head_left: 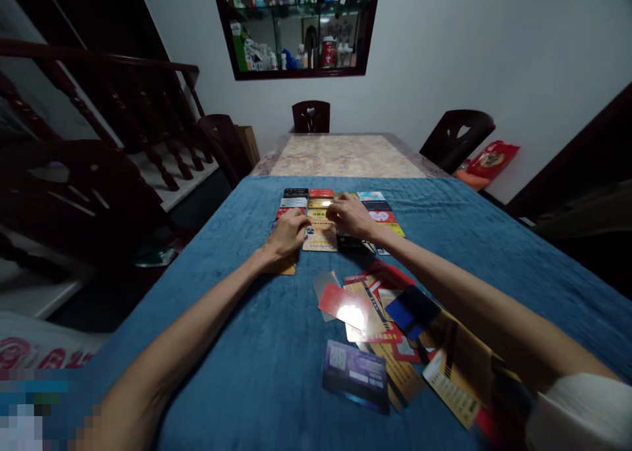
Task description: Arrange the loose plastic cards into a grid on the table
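Plastic cards lie in neat rows (320, 204) on a blue cloth (247, 345) over the table. My left hand (288, 236) rests palm down on the left part of those rows, fingers curled onto the cards. My right hand (351, 215) lies on the rows' right part, its fingers bent down and touching a yellow card (320, 203). Neither hand lifts a card that I can see. Nearer to me a loose heap of cards (390, 326) lies spread under my right forearm, with a purple card (355, 374) at its front.
Beyond the cloth the table's marble top (345, 156) shows bare. Dark chairs stand at the far end (311, 116), far right (457, 135) and left (224, 141). A wooden stair railing (99, 108) runs along the left. A red bag (491, 158) sits by the wall.
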A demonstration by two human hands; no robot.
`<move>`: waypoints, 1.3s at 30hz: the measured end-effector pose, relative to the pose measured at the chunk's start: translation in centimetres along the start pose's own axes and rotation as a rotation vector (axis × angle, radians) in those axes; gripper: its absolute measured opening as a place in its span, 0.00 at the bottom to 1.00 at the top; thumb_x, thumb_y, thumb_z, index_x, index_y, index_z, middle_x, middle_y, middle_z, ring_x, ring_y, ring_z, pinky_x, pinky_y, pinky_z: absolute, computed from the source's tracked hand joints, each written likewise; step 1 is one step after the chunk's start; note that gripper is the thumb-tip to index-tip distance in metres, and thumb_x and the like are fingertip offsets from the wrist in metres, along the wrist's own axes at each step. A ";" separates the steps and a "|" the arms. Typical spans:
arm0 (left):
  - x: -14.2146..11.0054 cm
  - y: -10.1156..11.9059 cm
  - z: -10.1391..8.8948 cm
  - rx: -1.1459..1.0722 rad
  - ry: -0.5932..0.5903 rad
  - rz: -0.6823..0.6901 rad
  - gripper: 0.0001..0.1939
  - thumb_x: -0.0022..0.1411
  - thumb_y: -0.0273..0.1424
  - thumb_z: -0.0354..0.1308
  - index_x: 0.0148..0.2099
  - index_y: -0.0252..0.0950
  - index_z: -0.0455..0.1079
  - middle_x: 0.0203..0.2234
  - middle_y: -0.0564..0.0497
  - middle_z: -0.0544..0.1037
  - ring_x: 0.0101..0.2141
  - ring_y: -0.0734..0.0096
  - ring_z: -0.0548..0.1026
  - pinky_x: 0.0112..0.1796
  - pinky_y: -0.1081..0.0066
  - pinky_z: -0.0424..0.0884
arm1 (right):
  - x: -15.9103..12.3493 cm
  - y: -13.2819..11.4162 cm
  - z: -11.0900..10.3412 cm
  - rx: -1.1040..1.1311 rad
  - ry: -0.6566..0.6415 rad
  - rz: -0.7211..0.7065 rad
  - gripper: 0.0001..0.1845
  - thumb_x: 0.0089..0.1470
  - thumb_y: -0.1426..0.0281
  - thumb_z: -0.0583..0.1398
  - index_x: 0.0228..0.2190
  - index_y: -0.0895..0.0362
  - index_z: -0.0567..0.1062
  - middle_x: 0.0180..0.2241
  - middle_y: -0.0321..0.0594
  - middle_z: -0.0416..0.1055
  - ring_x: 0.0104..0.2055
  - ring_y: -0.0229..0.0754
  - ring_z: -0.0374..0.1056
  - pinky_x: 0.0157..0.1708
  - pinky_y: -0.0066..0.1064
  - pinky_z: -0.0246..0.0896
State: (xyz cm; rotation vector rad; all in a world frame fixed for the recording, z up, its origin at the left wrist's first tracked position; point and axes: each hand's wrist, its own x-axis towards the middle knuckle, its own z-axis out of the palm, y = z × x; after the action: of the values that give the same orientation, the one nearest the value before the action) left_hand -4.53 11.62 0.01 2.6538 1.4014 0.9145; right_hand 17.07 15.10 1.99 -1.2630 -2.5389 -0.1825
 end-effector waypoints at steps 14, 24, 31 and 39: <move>-5.7 7.2 -0.4 -0.134 -0.082 0.170 0.11 0.67 0.22 0.51 0.40 0.35 0.75 0.36 0.46 0.74 0.39 0.64 0.72 0.42 0.65 0.70 | -9.8 -1.8 -0.3 0.146 0.166 -0.127 0.10 0.63 0.72 0.57 0.33 0.55 0.78 0.34 0.43 0.78 0.41 0.47 0.61 0.42 0.38 0.51; -7.9 8.3 -1.5 -0.205 -0.243 0.242 0.07 0.65 0.28 0.57 0.41 0.36 0.76 0.38 0.46 0.78 0.43 0.62 0.71 0.45 0.61 0.68 | -14.7 -5.0 -1.5 0.225 0.170 -0.188 0.09 0.64 0.64 0.59 0.35 0.54 0.78 0.35 0.43 0.77 0.47 0.50 0.62 0.45 0.42 0.54; -8.6 8.6 -2.7 -0.158 -0.353 0.304 0.11 0.61 0.32 0.63 0.47 0.37 0.75 0.46 0.45 0.77 0.48 0.58 0.70 0.49 0.57 0.66 | -16.2 -6.0 -2.2 0.284 0.078 -0.219 0.13 0.64 0.60 0.58 0.39 0.54 0.79 0.40 0.46 0.77 0.51 0.53 0.61 0.48 0.46 0.56; -8.5 8.8 -3.1 -0.106 -0.399 0.326 0.17 0.63 0.35 0.61 0.53 0.38 0.72 0.48 0.43 0.75 0.49 0.56 0.68 0.51 0.54 0.66 | -16.9 -6.1 -2.4 0.272 -0.020 -0.255 0.18 0.62 0.56 0.59 0.46 0.52 0.79 0.48 0.48 0.76 0.52 0.54 0.61 0.51 0.51 0.55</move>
State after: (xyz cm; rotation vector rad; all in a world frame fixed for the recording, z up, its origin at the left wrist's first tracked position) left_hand -3.10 -0.94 0.72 2.8173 0.8322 0.4128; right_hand 22.33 -2.02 -1.04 -0.8446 -2.6251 0.1196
